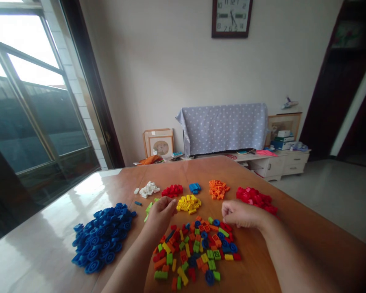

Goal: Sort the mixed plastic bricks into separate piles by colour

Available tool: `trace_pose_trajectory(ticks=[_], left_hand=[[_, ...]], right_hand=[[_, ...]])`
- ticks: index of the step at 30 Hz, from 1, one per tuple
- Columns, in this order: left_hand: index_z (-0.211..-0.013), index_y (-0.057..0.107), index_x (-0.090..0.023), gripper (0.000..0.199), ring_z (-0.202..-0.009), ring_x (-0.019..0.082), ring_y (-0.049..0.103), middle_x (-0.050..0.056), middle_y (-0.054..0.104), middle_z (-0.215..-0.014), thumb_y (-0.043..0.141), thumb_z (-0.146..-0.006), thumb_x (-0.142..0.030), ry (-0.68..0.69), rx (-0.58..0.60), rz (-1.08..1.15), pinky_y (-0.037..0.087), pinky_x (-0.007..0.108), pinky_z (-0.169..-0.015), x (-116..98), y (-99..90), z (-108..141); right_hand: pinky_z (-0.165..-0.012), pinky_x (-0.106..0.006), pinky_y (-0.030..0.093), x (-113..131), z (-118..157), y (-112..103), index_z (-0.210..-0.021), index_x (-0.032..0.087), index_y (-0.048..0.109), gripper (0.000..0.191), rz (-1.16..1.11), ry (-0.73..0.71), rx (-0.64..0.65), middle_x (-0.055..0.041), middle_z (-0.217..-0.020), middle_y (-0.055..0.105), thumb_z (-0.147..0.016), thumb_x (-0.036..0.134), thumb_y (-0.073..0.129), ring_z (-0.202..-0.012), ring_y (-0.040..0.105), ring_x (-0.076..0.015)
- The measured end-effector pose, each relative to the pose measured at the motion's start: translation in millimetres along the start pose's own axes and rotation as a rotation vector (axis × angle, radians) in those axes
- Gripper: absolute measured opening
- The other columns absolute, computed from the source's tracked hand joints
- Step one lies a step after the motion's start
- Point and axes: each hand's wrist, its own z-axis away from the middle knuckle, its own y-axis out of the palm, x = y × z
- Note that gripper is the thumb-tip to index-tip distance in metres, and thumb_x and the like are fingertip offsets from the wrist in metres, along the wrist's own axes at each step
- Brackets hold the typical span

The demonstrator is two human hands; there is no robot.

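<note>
My left hand [161,210] is closed above the table, between the small green brick pile [149,208] and the yellow brick pile [189,204]. Its fingers are pressed together, and what they hold, if anything, is hidden. My right hand [239,213] is also closed, fingers curled inward, near the red brick pile [256,198] and the orange brick pile [218,189]; I cannot make out anything in it. Below and between both hands spreads a mixed heap of toy bricks [198,246] in red, orange, yellow, green and blue.
A big heap of blue round-topped pieces [102,236] lies on the wooden table [134,260] at left. Farther back are white bricks [149,189], red bricks [172,190] and blue bricks [194,188]. One blue piece [138,203] lies alone. A cloth-covered cabinet [224,128] stands by the wall.
</note>
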Motion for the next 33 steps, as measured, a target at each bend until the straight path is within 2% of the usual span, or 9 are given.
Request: trace_pose_trajectory(ticks=[6, 10, 14, 18, 23, 27, 31, 33], left_hand=[[-0.077, 0.059, -0.018, 0.040, -0.062, 0.014, 0.052, 0.002, 0.062, -0.069, 0.054, -0.087, -0.056, 0.121, 0.080, -0.186, 0.036, 0.023, -0.057, 7.3, 8.0, 1.9], [-0.073, 0.055, -0.019, 0.038, -0.062, 0.013, 0.050, 0.000, 0.060, -0.068, 0.052, -0.090, -0.052, 0.183, 0.108, -0.280, 0.035, 0.024, -0.058, -6.0, 12.4, 10.2], [-0.071, 0.055, -0.019, 0.036, -0.061, 0.013, 0.050, -0.001, 0.058, -0.067, 0.052, -0.090, -0.049, 0.216, 0.121, -0.357, 0.031, 0.024, -0.056, -21.7, 15.1, 19.4], [-0.070, 0.054, -0.020, 0.036, -0.058, 0.013, 0.047, -0.002, 0.054, -0.063, 0.052, -0.089, -0.050, 0.224, 0.122, -0.362, 0.028, 0.024, -0.055, -26.1, 16.6, 23.2], [-0.068, 0.053, -0.020, 0.037, -0.059, 0.013, 0.046, -0.002, 0.053, -0.062, 0.054, -0.088, -0.051, 0.213, 0.126, -0.329, 0.027, 0.024, -0.055, -25.7, 17.5, 23.6], [-0.069, 0.052, -0.020, 0.036, -0.059, 0.013, 0.045, -0.002, 0.052, -0.063, 0.054, -0.089, -0.050, 0.222, 0.125, -0.325, 0.026, 0.024, -0.055, -24.0, 17.9, 23.4], [-0.069, 0.051, -0.020, 0.036, -0.059, 0.012, 0.043, -0.003, 0.049, -0.062, 0.052, -0.090, -0.049, 0.238, 0.123, -0.340, 0.025, 0.024, -0.056, -23.1, 18.2, 23.5], [-0.069, 0.050, -0.020, 0.036, -0.058, 0.012, 0.042, -0.003, 0.049, -0.062, 0.052, -0.090, -0.049, 0.237, 0.124, -0.337, 0.025, 0.024, -0.056, -24.1, 18.3, 24.0]], right_hand=[[-0.047, -0.017, 0.037, 0.0, 1.7, -0.6, -0.085, 0.019, 0.060, 0.015, 0.011, 0.050, 0.071, 0.0023, -0.066, 0.062, -0.071, 0.022, 0.065, -0.051, 0.054, -0.0090], [-0.043, -0.017, 0.033, 1.4, 2.4, -1.8, -0.085, 0.018, 0.061, 0.015, 0.038, 0.071, 0.066, 0.0016, -0.065, 0.063, -0.071, 0.022, 0.064, -0.050, 0.056, -0.0100], [-0.044, -0.018, 0.035, 0.2, 2.8, -1.9, -0.086, 0.018, 0.062, 0.013, 0.025, 0.074, 0.040, 0.0010, -0.065, 0.064, -0.074, 0.022, 0.059, -0.050, 0.057, -0.0104], [-0.046, -0.018, 0.035, 0.5, 5.3, -2.3, -0.085, 0.018, 0.062, 0.012, 0.026, 0.067, 0.014, 0.0008, -0.065, 0.064, -0.076, 0.024, 0.057, -0.050, 0.056, -0.0102], [-0.047, -0.019, 0.033, 5.8, 9.9, -3.2, -0.084, 0.019, 0.064, 0.018, 0.112, 0.065, 0.014, 0.0018, -0.064, 0.062, -0.068, 0.027, 0.067, -0.052, 0.053, -0.0100], [-0.046, -0.020, 0.028, 10.1, 10.3, -3.3, -0.079, 0.018, 0.066, 0.013, 0.191, 0.071, -0.004, 0.0024, -0.059, 0.059, -0.068, 0.024, 0.065, -0.051, 0.049, -0.0099], [-0.047, -0.020, 0.027, 13.2, 7.6, -1.3, -0.078, 0.017, 0.066, 0.011, 0.205, -0.021, -0.099, 0.0020, -0.063, 0.059, -0.071, 0.022, 0.060, -0.055, 0.049, -0.0098], [-0.048, -0.020, 0.028, 14.7, 6.5, 1.5, -0.081, 0.017, 0.066, 0.012, 0.168, -0.056, -0.097, 0.0022, -0.066, 0.060, -0.074, 0.022, 0.058, -0.057, 0.049, -0.0095]])
